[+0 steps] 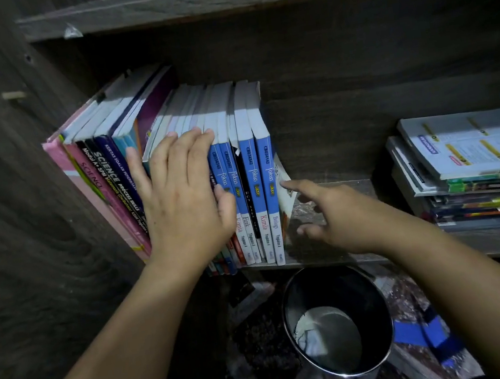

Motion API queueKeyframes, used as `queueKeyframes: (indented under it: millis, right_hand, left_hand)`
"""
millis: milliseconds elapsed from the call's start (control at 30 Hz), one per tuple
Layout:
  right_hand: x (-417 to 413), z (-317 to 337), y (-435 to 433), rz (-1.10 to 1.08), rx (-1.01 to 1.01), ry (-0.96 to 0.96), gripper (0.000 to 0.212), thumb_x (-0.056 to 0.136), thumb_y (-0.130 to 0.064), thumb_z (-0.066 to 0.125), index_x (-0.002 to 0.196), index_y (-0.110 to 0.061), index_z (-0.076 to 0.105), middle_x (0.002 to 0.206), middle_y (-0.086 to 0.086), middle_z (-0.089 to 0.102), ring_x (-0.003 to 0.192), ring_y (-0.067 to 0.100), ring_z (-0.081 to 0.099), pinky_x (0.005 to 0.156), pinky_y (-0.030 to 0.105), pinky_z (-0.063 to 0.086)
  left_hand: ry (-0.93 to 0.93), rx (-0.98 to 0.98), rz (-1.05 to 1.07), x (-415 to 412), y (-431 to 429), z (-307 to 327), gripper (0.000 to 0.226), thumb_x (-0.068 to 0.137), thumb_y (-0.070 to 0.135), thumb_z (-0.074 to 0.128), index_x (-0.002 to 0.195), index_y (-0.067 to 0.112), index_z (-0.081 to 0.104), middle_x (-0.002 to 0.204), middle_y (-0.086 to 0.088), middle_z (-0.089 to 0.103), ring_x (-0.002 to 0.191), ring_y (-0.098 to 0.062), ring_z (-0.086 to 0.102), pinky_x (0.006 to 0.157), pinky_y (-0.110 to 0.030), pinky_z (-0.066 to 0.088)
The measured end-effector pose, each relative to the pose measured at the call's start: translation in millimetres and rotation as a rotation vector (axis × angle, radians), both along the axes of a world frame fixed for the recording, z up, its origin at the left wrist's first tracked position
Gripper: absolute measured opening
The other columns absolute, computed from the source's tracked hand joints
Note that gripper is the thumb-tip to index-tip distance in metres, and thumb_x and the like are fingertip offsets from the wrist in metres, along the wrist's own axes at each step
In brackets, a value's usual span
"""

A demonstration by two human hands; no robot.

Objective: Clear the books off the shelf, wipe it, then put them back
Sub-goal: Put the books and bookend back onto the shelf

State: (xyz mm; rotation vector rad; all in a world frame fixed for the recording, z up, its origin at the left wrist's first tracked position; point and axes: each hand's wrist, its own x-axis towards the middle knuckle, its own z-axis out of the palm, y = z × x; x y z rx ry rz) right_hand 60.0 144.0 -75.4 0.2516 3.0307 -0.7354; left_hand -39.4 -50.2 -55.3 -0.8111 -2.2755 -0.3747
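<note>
Head view, only view.

- Row of books (240,174) stands upright on the shelf (354,186), centre-left of frame. The left end leans against the cabinet side. The four blue-spined volumes at the right end stand nearly straight.
- A thin booklet (284,191) slumps against the last blue spine.
- Left hand (185,192) lies flat over the middle spines, fingers straight and slightly spread, thumb out to the left. It grips nothing.
- Right hand (335,209) is at centre, index finger out toward the booklet and touching or nearly so. The other fingers are loose and it holds nothing.
- A second stack of books (478,176) lies flat at the right edge of frame.
- An open bin (338,321) sits directly below the shelf front, lower centre.

Judgement: this is probably the start of clearing.

- Bring the right palm flat against the booklet and the last spine.
- Squeeze a modest batch between both palms and draw it straight out.
- The floppy booklet will likely slip, so include it in the clamp.
- Anything dropped could land in the bin.
- The leaning left end may topple once its support goes.
</note>
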Motion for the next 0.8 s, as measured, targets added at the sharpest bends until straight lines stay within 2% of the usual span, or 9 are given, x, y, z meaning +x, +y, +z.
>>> queueKeyframes:
  millis: [67,200,333,800]
  right_hand:
    - [-1.7,0.6,-4.3,0.014,-0.010,0.029,0.072,0.092,-0.032,0.063,0.145,-0.051,0.018,0.132,0.000,0.057,0.112,0.017,0.057,0.095,0.037,0.047]
    - [-7.5,3.2,-14.5,0.034,-0.007,0.112,0.070,0.092,-0.030,0.062,0.150,-0.037,0.023,0.144,-0.006,0.047,0.124,0.014,0.050,0.097,0.028,0.040]
    - [-8.6,4.4,-18.5,0.030,0.029,0.129,0.068,0.093,-0.029,0.060,0.151,-0.031,0.025,0.146,-0.006,0.045,0.125,0.013,0.050,0.097,0.027,0.040]
    - [-10.8,-1.7,-16.0,0.022,0.055,0.122,0.070,0.093,-0.025,0.061,0.151,-0.033,0.024,0.145,-0.005,0.047,0.125,0.014,0.050,0.099,0.027,0.039]
  left_hand:
    - [-0.006,-0.009,0.003,0.4,-0.6,0.1,0.064,0.076,0.022,0.056,0.138,0.012,0.045,0.138,-0.004,0.048,0.134,-0.025,0.035,0.117,-0.049,-0.007]
    - [-0.006,-0.026,-0.001,0.2,-1.2,-0.8,0.066,0.076,0.024,0.058,0.139,0.012,0.043,0.140,-0.004,0.046,0.135,-0.024,0.034,0.117,-0.049,-0.007]
    - [0.003,-0.041,-0.006,-0.5,-3.0,-0.7,0.068,0.076,0.024,0.059,0.141,0.013,0.042,0.141,-0.003,0.045,0.135,-0.024,0.033,0.117,-0.049,-0.007]
    - [0.028,0.011,-0.046,-2.9,-5.5,-0.8,0.063,0.076,0.021,0.057,0.138,0.014,0.045,0.138,-0.002,0.048,0.132,-0.021,0.036,0.117,-0.045,-0.007]
